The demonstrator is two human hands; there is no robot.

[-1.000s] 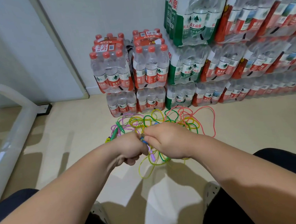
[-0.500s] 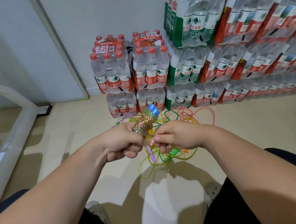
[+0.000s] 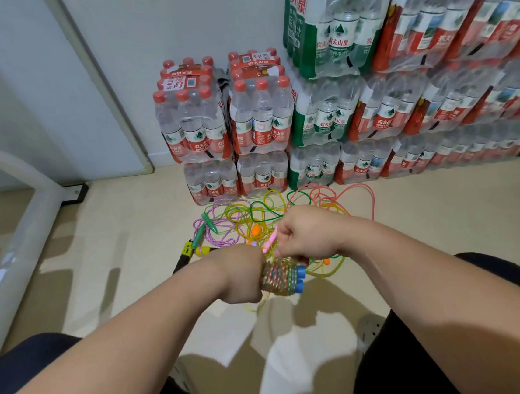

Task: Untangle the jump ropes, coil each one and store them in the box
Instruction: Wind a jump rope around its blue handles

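Plainly the tangle [image 3: 253, 211] is light, thin, limp stuff: each rope bends freely, springs back into loops and snags on its neighbours, so I judge that hard pulling would only tighten the knots. The stiff parts, the handles [image 3: 281, 279], look like the sound place to take hold, with the other hand guiding the line close to where it winds on. The left hand [image 3: 237, 273] is closed in a fist round a blue-capped pair of them. The pair lies on its side pointing right, with glittery rope already wound round it in tight turns. The right hand [image 3: 308, 233] sits just above and to the right, its fingers curled and pinching a pinkish cord [image 3: 269, 243] that runs down toward the winding. The remaining purple, yellow, green and red loops, with green, yellow and orange grips among them, lie on the floor [image 3: 129, 241] beyond the hands, in front of the stacked bottle packs [image 3: 226, 120]. The box is not in view. Against half a second ago, the handles have swung from pointing up and away, blue caps above the knuckles, to lying low and level beneath the right hand. The right hand has moved up and farther off, and the left wrist has rolled over, which I take to be one turn of winding.
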